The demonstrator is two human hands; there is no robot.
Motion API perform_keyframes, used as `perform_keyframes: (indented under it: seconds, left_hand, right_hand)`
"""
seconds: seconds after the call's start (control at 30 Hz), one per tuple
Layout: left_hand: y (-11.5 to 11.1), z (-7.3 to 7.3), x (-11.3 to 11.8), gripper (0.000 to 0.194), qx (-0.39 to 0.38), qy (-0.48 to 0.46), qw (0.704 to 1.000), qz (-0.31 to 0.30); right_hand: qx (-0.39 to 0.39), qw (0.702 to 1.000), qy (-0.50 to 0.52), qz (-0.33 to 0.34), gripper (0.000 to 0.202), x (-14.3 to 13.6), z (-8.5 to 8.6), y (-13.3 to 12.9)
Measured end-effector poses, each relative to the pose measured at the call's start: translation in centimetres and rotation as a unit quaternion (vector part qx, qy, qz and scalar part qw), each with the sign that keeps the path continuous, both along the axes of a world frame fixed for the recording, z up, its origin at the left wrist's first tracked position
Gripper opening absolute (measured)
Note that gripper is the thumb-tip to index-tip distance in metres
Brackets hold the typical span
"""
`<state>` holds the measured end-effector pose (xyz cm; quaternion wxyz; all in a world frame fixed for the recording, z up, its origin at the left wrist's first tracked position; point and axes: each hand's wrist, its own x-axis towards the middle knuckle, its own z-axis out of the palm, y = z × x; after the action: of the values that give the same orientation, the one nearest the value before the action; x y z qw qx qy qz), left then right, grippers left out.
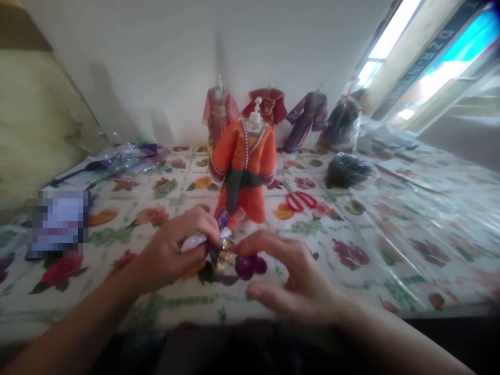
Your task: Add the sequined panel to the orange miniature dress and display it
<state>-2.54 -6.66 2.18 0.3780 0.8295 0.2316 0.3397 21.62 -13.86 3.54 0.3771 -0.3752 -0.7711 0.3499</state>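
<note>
Purple strip pinched beside an orange robe

The left hand (166, 260) holds a purple patterned strip (223, 220) between thumb and fingers, one end of it standing up. The right hand (302, 276) has its thumb and index finger spread wide, with nothing gripped between them. Its index fingertip is right beside a small shiny piece (225, 261) with golden glints — what it is, and whether the finger touches it, I cannot tell.

Take that shiny piece as the centre of a clock, twelve pointing away from the person. Close by at twelve stands a small orange robe (255, 151) on a white stand, pearl-like beads along collar and cuffs, a dark green band at the waist. Red-handled scissors (301, 201) lie at two, and farther that way is a dark bundle (347, 169). Between twelve and one, near the wall, stand a pink robe (219, 109), a red robe (278, 107) partly hidden, and a purple robe (308, 117). Beyond them sits a dark bag (341, 125) with a red tie. Clear packets (130, 161) lie at ten — a blurred-out rectangular item (58, 224) at nine. A fruit-print cloth (332, 234) covers the counter.
</note>
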Motion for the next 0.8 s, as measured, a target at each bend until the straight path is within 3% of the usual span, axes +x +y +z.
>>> perform_keyframes:
  seconds: [0.1, 0.2, 0.37, 0.53, 0.6, 0.8]
  left_hand:
    - [-0.1, 0.4, -0.5, 0.009, -0.01, -0.05, 0.998, -0.032]
    - [-0.3, 0.9, -0.5, 0.007, -0.023, -0.07, 0.996, -0.048]
    - [-0.5, 0.7, -0.5, 0.007, -0.062, -0.087, 0.992, -0.073]
    - [-0.6, -0.3, -0.5, 0.004, -0.137, -0.148, 0.976, -0.082]
    - [-0.7, -0.6, -0.3, 0.006, -0.204, -0.197, 0.957, -0.06]
    - [-0.4, -1.5, 0.4, 0.026, -0.397, -0.316, 0.862, -0.006]
  right_hand:
    - [-0.018, 0.996, 0.056, -0.068, 0.019, 0.2, -0.4, 1.4]
    - [-0.082, 0.987, 0.102, -0.09, 0.024, 0.2, -1.2, 3.2]
    - [-0.209, 0.962, 0.168, -0.042, 0.027, -0.6, -2.0, 4.5]
    - [-0.256, 0.928, 0.271, 0.006, 0.022, -2.1, -2.4, 5.1]
    - [-0.27, 0.918, 0.289, 0.021, 0.022, -2.5, -2.1, 5.3]
    - [-0.263, 0.919, 0.293, 0.023, 0.021, -3.6, 0.4, 5.7]
